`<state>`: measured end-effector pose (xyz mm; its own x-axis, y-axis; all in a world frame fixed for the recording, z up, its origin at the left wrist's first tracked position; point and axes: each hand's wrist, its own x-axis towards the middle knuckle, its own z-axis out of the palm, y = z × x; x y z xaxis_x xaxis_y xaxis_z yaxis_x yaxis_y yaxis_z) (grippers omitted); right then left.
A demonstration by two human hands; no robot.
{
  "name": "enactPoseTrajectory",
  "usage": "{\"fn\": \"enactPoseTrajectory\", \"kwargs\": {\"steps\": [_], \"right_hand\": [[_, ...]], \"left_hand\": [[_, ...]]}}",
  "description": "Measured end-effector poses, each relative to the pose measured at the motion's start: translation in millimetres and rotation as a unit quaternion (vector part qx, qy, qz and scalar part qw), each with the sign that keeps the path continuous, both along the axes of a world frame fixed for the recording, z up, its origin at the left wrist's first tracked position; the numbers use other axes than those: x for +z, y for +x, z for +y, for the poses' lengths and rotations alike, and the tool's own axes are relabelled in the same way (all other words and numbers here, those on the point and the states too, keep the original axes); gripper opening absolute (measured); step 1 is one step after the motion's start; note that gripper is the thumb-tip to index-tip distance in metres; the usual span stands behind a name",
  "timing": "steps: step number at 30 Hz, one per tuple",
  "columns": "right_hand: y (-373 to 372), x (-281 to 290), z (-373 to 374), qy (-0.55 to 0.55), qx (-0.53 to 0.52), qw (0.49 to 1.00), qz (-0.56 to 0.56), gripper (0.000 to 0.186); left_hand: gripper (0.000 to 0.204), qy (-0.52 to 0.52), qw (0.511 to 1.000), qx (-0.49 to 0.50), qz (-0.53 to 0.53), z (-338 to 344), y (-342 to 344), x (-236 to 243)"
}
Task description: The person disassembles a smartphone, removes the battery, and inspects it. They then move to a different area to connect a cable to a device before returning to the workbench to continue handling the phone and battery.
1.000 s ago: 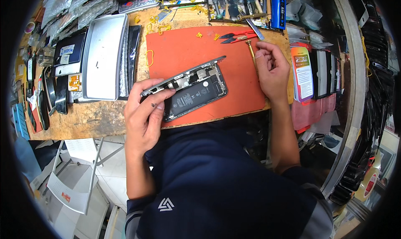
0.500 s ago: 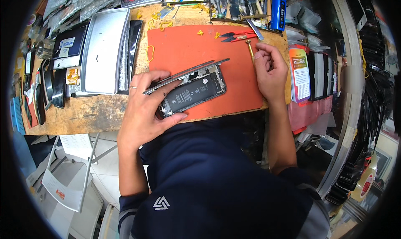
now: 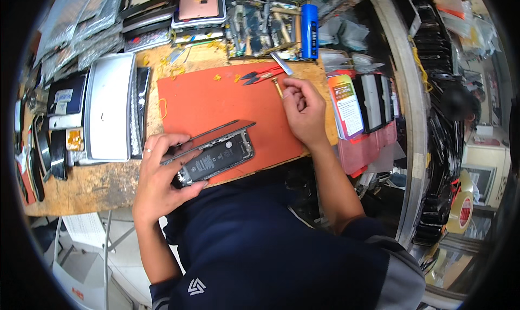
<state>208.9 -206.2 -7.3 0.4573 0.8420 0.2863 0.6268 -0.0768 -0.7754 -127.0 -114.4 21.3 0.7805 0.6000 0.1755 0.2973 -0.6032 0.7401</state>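
Observation:
My left hand (image 3: 158, 182) grips an opened dark phone (image 3: 216, 159) by its left end, thumb at the lower edge; the upper panel stands tilted over the exposed black battery. Beneath lies an orange mat (image 3: 216, 98) at the bench's front. My right hand (image 3: 303, 112) rests at the mat's right side, fingers curled beside a slim brass-coloured screwdriver (image 3: 277, 86); whether they grip it is hidden. Just above lie red-handled snips (image 3: 257, 76) and a flat metal blade (image 3: 283, 64). A yellow rubber band (image 3: 162, 108) sits at the mat's left edge.
A metal tray (image 3: 111, 107) and stacked devices flank the mat on the left. A tool box (image 3: 260, 33) and blue cylinder (image 3: 309, 31) stand behind. Colourful packages (image 3: 345, 105) and a metal frame (image 3: 414, 147) are rightward. A folding chair (image 3: 81, 245) is below the bench at left.
My left thumb has moved from over the battery down to the phone's lower edge. The camera view has shifted, so the bench appears lower and further left. My right hand stays beside the screwdriver.

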Motion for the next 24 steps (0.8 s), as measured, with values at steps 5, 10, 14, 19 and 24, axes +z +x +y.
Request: {"fn": "enactPoseTrajectory", "kwargs": {"steps": [5, 10, 14, 19, 24], "right_hand": [[9, 6, 15, 0.009, -0.012, 0.982, 0.190, 0.029], [40, 25, 53, 0.033, -0.028, 0.999, 0.012, 0.013], [35, 56, 63, -0.225, 0.036, 0.964, -0.138, 0.022], [39, 63, 33, -0.212, 0.035, 0.944, -0.250, 0.020], [34, 69, -26, -0.180, 0.039, 0.982, 0.040, 0.012]], "left_hand": [[0.061, -0.004, 1.000, 0.013, 0.013, -2, 0, -3], [0.059, -0.008, 1.000, 0.022, 0.004, -3, 2, -3], [0.058, -0.006, 1.000, 0.022, -0.002, -5, 0, -2], [0.058, 0.013, 1.000, 0.021, -0.001, -5, -1, -3], [0.059, 0.000, 1.000, 0.016, 0.007, -4, -2, 1]]}}
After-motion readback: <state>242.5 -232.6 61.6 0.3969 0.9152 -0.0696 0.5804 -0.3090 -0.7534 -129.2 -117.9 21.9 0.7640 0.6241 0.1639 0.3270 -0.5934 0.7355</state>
